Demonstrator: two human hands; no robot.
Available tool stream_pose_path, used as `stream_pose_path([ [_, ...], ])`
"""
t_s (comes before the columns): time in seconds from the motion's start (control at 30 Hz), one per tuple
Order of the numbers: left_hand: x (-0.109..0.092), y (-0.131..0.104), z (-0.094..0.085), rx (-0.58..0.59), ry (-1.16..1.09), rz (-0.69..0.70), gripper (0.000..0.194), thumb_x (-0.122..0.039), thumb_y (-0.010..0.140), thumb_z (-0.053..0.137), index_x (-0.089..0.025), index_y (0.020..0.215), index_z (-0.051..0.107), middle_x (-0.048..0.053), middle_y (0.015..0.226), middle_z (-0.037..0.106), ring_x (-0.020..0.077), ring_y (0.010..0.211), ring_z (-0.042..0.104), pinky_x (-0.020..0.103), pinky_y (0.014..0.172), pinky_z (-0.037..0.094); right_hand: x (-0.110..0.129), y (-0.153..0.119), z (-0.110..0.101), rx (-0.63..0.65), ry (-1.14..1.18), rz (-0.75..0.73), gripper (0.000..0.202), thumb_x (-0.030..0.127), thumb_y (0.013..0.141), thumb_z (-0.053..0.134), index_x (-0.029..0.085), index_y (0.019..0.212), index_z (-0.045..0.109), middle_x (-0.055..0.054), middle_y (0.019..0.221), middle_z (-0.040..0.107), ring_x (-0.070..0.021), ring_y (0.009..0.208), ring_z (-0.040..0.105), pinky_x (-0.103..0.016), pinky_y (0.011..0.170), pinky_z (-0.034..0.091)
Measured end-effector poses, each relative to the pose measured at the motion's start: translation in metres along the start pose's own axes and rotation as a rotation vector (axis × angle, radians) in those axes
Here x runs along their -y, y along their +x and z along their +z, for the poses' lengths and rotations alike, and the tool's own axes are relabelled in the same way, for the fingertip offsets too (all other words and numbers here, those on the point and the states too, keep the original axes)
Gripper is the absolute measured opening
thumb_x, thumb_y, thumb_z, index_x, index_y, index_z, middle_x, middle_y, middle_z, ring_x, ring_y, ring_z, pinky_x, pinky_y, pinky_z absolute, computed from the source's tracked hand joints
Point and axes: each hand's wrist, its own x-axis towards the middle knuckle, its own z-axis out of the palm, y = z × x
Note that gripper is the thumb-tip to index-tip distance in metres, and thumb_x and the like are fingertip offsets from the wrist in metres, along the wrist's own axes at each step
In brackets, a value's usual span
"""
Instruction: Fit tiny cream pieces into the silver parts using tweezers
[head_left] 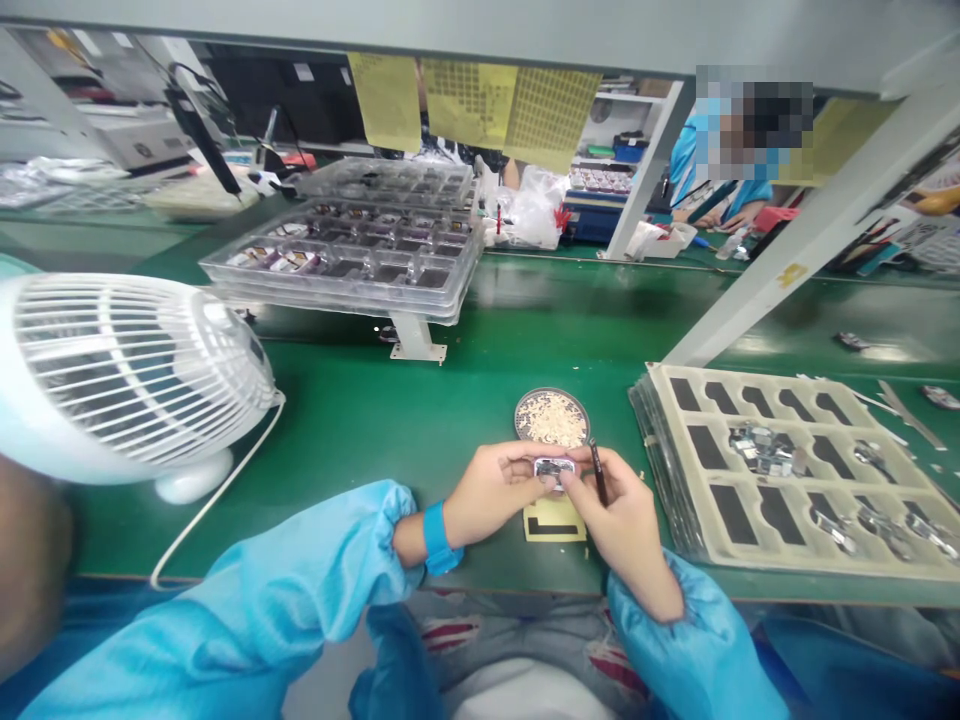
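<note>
Near the table's front edge, my left hand is closed around one side of a small rounded device with a pale purple rim and a dark, detailed face. My right hand grips the other side, its thumb pressed on the device's edge. A thin black pen-like tool also sits between the right fingers, pointing up. Just beyond the hands lies a round dark dish full of small cream-coloured pieces. Partly under the hands is a yellow block with a dark slot.
A cream compartment tray with small metal parts stands at right. A white fan is at left, its cable on the green table. Clear plastic trays rest on a raised stand. Across the bench is another person.
</note>
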Motion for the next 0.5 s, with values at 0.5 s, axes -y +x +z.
stream_pose_path([
  [0.5,0.0013,-0.0043,0.0029,-0.051,0.307,0.13,0.024,-0.024,0.085,0.072,-0.017,0.107,0.075,0.009,0.106,0.072,0.0223,0.097,0.069,0.03,0.085,0.056,0.0003,-0.0087,0.0076,0.044,-0.032,-0.145,0.014,0.032,0.096,0.059,0.021,0.087,0.058,0.0,0.078,0.059,-0.0157,0.07,0.055,-0.025,0.065,0.044],
])
